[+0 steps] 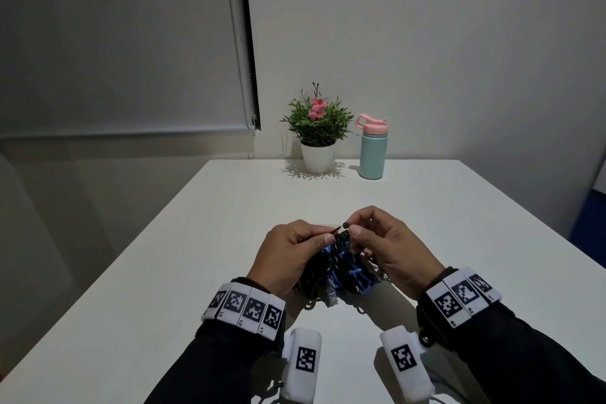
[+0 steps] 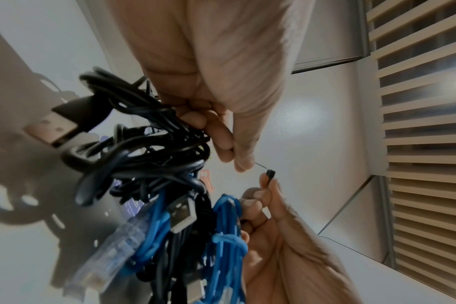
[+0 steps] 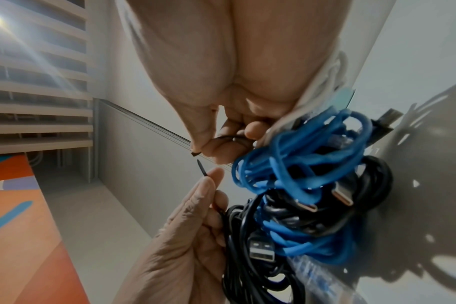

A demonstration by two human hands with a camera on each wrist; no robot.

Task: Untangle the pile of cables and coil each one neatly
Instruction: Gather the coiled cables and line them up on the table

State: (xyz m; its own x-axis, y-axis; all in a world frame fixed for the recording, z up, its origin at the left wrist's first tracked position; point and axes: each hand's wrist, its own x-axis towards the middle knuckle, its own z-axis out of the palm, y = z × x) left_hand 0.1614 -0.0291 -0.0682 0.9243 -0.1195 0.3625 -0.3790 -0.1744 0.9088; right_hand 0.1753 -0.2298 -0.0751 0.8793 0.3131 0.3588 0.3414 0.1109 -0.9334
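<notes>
A tangled bundle of black and blue cables (image 1: 341,269) sits between both hands, low over the white table (image 1: 459,223). A thin black tie loops around it. My left hand (image 1: 328,234) pinches the tie's pointed tail (image 3: 202,169) between thumb and forefinger. My right hand (image 1: 352,228) pinches the tie's small black head (image 2: 270,172); the two ends stand a little apart. The lower fingers of both hands cradle the bundle. Blue cable loops (image 3: 299,164), black cable (image 2: 154,164), a USB-A plug (image 2: 50,127), USB-C plugs (image 3: 341,193) and a clear network plug (image 2: 110,253) hang from it.
A potted plant (image 1: 317,141) and a mint bottle with a pink lid (image 1: 372,149) stand at the table's far edge against the wall. The table's left edge runs diagonally past my left arm. Window blinds (image 2: 416,144) lie beyond.
</notes>
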